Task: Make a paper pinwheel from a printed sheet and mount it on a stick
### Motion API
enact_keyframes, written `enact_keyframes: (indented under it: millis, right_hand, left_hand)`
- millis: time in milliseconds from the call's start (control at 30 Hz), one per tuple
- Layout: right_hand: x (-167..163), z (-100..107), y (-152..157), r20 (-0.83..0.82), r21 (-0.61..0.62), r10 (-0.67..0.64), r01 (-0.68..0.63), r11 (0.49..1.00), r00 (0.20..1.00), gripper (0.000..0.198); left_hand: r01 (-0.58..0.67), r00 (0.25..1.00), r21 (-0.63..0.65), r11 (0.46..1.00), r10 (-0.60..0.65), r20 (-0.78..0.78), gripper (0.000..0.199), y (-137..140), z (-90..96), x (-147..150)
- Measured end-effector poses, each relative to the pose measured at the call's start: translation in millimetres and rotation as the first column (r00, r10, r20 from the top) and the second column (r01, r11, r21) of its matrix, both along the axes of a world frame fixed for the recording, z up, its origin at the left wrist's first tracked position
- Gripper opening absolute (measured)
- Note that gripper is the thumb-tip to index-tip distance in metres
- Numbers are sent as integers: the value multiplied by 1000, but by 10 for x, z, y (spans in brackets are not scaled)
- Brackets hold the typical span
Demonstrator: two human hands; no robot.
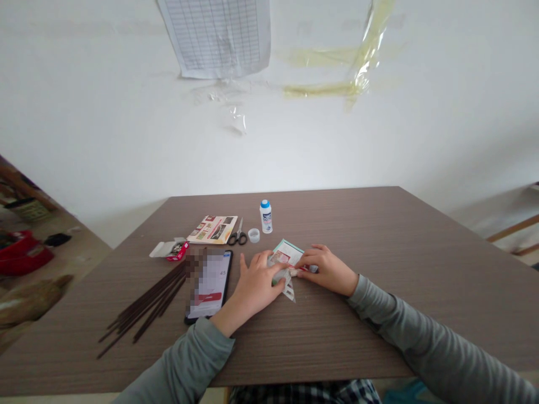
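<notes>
Both of my hands meet over a small printed paper (pixel 287 247) with a teal edge and red patches. My left hand (pixel 257 279) presses its curled fingers on the paper's left part, the index finger and thumb bent toward its middle. A pale, partly see-through triangular piece (pixel 289 290) with cut-outs sticks out below the left fingers. My right hand (pixel 326 269) pinches the paper's right side with fingertips and thumb. A tiny pale bit shows between the two hands; its kind is hidden by the fingers.
Left of my hands lie a phone (pixel 213 286), dark thin sticks (pixel 147 303) and an opened small red box (pixel 177 251). Behind are a printed booklet (pixel 214 229), scissors (pixel 238 235), a clear cap (pixel 254 235) and a white bottle with blue top (pixel 266 217). A wall stands behind the table.
</notes>
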State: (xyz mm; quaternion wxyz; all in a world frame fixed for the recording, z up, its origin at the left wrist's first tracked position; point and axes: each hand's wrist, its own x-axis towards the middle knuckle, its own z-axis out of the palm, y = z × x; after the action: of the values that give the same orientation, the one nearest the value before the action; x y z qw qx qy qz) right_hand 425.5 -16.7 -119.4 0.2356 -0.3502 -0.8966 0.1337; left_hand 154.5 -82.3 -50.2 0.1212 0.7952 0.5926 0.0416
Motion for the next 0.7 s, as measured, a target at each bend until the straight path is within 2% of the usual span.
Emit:
enact_keyframes:
  millis: [700]
  right_hand:
    - [-5,7,-4,-3,15,2,-2,1000,1000,13]
  left_hand:
    - [23,1000,-10,1000,-23,-18,54,-1,2,-5]
